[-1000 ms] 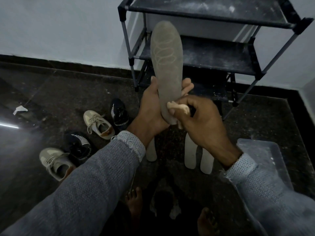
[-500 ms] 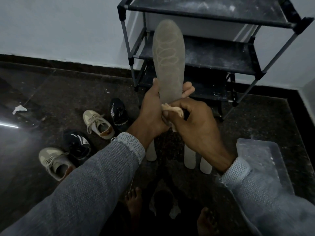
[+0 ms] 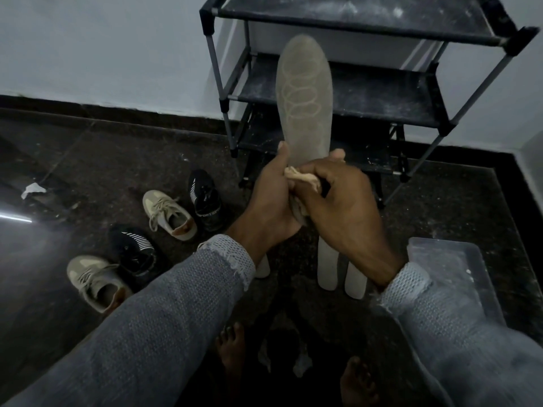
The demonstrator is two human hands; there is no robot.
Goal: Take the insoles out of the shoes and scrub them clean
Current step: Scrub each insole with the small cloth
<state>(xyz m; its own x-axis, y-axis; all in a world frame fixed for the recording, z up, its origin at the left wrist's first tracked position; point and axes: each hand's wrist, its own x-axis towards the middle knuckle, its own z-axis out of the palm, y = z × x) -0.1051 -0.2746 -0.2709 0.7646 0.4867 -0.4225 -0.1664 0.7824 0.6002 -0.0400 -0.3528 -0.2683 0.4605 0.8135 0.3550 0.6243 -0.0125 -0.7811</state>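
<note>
Far left: a scrap of white paper point(image 3: 33, 190) on the dark floor point(image 3: 88, 160). Left of centre: four shoes without insoles, two beige point(image 3: 169, 214) point(image 3: 95, 282) and two black point(image 3: 205, 199) point(image 3: 133, 251), set well apart from the work. Centre: the left hand point(image 3: 269, 205) grips the heel end of a grey insole point(image 3: 304, 101), thumb on its near edge and fingertips showing past the far edge, so that it stands upright in front of the shoe rack point(image 3: 367, 83). The right hand point(image 3: 343, 210) pinches a crumpled pale cloth point(image 3: 302, 179) against the insole's lower part. Below the hands, three more insoles point(image 3: 327, 268) lie on the floor. Right: a clear plastic tray point(image 3: 452, 268). Step in hand, as judged: scrubbing, with removal already done. The upper face appears dusty, so the next move calls for a firm hold at the heel while the cloth travels toward the toe
</note>
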